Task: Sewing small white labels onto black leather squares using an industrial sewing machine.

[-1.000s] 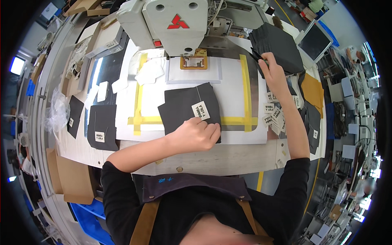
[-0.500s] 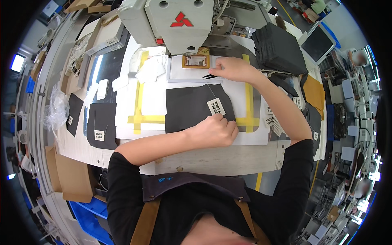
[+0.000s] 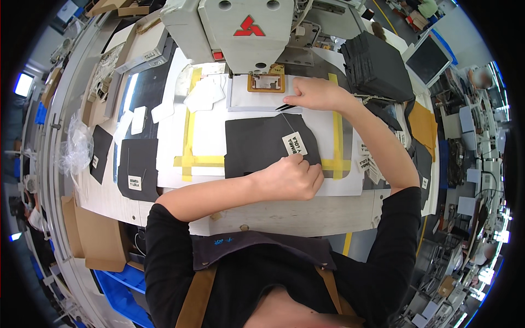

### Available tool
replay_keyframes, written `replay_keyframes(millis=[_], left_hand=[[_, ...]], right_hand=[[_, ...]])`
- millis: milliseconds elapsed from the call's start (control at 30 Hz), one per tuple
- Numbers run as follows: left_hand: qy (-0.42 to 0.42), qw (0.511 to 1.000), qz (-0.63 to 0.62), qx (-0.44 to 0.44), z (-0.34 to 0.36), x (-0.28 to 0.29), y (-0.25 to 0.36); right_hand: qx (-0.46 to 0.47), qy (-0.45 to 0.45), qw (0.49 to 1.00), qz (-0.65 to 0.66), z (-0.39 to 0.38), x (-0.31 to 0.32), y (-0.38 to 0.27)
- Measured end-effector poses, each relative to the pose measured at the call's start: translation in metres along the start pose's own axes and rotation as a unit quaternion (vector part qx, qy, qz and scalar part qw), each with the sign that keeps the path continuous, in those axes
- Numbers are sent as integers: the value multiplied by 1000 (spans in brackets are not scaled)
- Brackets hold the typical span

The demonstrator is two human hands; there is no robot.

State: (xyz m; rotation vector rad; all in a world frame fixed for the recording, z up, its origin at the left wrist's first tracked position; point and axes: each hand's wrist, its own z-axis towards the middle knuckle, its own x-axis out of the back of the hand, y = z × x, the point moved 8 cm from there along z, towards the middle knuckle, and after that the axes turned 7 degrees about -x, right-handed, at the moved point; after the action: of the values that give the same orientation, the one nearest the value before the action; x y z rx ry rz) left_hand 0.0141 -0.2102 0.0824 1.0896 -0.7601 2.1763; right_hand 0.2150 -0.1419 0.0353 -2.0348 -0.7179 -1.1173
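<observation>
My left hand (image 3: pixel 293 177) is closed at the near right part of a black fabric piece (image 3: pixel 249 139), just below its cream label (image 3: pixel 295 144); the fingertips are hidden. A pale thread (image 3: pixel 285 121) runs from the label toward the fabric's far edge. My right hand (image 3: pixel 315 94) is closed on a slim black two-pointed tool (image 3: pixel 283 107), like tweezers or thread snips. Its tips are at the far edge of the fabric, close to the thread's end. Beyond them, a brass-coloured clamp frame (image 3: pixel 266 83) sits under the head of a sewing machine (image 3: pixel 246 33).
Labelled black pieces (image 3: pixel 138 169) lie at the left, near white paper pieces (image 3: pixel 202 95). A thick black fabric stack (image 3: pixel 375 65) stands at the back right, above loose labels (image 3: pixel 371 167). Yellow tape (image 3: pixel 202 161) marks the white sheet. A cardboard box (image 3: pixel 98 235) stands lower left.
My right hand has brought the tool's tips slightly nearer, to the fabric's far edge by the thread. My left hand stays closed on the fabric. The whole view has shifted slightly.
</observation>
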Motion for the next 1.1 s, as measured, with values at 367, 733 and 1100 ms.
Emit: replay_keyframes(millis=[367, 733, 1100], left_hand=[[68, 997, -9, 26, -4, 28, -15], [144, 735, -446, 490, -108, 18, -167], [23, 805, -405, 434, -96, -1, -174]], right_hand=[[10, 71, 992, 107, -17, 12, -4], [-106, 167, 961, 195, -43, 22, 57], [-150, 146, 969, 129, -65, 0, 75]])
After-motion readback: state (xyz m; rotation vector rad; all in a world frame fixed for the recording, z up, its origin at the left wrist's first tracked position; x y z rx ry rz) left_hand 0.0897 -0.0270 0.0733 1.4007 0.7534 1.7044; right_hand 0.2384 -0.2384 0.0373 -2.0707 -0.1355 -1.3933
